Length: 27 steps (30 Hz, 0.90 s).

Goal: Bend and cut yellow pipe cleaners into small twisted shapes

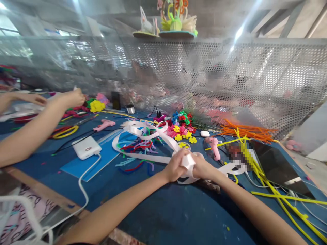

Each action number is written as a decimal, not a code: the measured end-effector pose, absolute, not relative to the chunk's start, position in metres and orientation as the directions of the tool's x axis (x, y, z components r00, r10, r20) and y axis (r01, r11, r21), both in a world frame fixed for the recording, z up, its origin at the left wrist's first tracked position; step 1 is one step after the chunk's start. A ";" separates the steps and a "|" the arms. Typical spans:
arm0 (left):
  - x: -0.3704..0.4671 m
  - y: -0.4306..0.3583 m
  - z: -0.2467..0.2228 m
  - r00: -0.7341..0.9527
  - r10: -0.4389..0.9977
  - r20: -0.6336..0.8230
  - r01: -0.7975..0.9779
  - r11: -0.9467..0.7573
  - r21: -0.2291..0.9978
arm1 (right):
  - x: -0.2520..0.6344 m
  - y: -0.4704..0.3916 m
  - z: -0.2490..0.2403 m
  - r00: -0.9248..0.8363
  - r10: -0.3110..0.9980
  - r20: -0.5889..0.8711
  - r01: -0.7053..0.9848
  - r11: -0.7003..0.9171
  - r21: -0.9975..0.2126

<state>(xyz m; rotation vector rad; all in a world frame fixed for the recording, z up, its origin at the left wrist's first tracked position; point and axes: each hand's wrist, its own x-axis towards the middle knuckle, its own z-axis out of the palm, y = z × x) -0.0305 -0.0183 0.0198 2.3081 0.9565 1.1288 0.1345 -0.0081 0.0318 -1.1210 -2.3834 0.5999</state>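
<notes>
My left hand [175, 166] and my right hand [203, 166] meet over the middle of the blue table. Between them is a white ribbon [188, 161], folded into a small angular bundle, with the fingers of both hands closed on it. Long loops of the same ribbon trail to the left over a heap of coloured pipe cleaners [139, 146]. Another length runs out to the right of my right hand. Just behind my hands sits a small round container [184, 145] with yellow pieces in it.
Felt-like flowers [182, 127] lie behind. Pink glue guns [214, 147] [104, 125] rest on either side. A white box [87, 147] with a cable stands left on a blue board [102, 163]. Yellow pipe cleaners [263, 177] and a dark tablet [281, 166] lie right. A co-worker's arm [38, 126] reaches in left.
</notes>
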 end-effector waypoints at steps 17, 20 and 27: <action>-0.138 0.062 0.046 0.341 0.682 0.647 0.700 -0.644 0.310 | 0.136 0.030 0.054 -0.127 0.783 0.609 0.331 0.612 -0.718; -0.174 0.080 0.038 0.124 0.806 0.578 0.790 -0.433 0.434 | 0.138 0.027 0.059 -0.003 0.755 0.656 0.316 0.623 -0.716; -0.227 0.091 0.026 0.055 0.913 0.404 0.563 -0.363 0.742 | 0.137 0.034 0.051 0.139 0.769 0.624 0.161 0.605 -0.780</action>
